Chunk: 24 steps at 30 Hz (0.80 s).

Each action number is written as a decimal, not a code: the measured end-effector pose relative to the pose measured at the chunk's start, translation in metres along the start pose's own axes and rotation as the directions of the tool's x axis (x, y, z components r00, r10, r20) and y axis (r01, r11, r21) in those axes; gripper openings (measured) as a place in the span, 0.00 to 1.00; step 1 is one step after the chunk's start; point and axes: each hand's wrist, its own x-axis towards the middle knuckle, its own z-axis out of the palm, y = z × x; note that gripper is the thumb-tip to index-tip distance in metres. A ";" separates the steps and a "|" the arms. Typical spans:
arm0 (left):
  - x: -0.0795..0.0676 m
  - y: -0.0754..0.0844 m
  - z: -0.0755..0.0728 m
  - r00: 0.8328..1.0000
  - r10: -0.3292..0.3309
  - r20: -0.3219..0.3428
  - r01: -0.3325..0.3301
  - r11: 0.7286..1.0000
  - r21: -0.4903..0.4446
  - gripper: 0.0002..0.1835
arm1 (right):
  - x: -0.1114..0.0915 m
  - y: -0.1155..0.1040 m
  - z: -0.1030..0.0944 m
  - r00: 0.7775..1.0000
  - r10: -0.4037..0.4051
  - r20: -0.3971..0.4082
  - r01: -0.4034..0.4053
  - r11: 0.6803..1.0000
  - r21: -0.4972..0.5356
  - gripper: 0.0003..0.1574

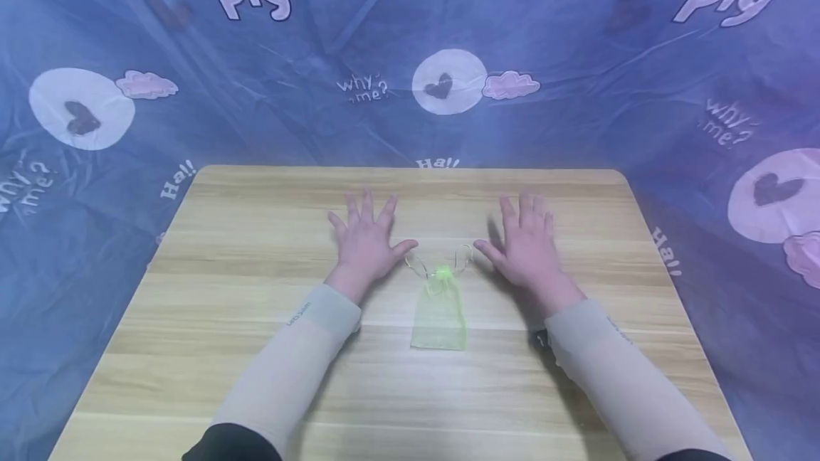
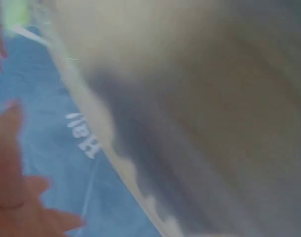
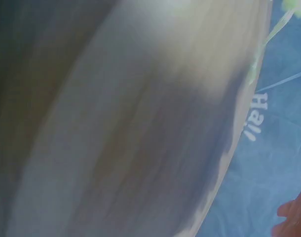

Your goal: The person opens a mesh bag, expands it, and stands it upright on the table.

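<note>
Just below the middle of the head view, a green see-through bag [image 1: 439, 315] is seen on the wooden table [image 1: 160, 347], with room left on both sides out to the side edges and above to the far edge. The left hand [image 1: 366, 244] and right hand [image 1: 528, 251] are held with fingers spread straight, nothing gripped; whether the strings [image 1: 455, 262] are touched by the thumbs cannot be told.
</note>
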 end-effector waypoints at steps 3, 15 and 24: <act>-0.006 0.003 -0.007 0.991 0.065 0.116 -0.053 0.994 -0.098 0.46 | 0.000 -0.005 -0.002 0.999 -0.052 0.008 0.051 0.993 0.105 0.52; -0.015 0.017 -0.002 0.937 0.314 0.155 -0.259 0.919 -0.296 0.24 | -0.012 -0.034 0.001 0.976 -0.172 0.133 0.112 0.922 0.371 0.27; -0.020 0.033 0.004 0.924 0.343 0.172 -0.267 0.897 -0.353 0.17 | -0.020 -0.051 0.013 0.970 -0.203 0.133 0.139 0.915 0.380 0.17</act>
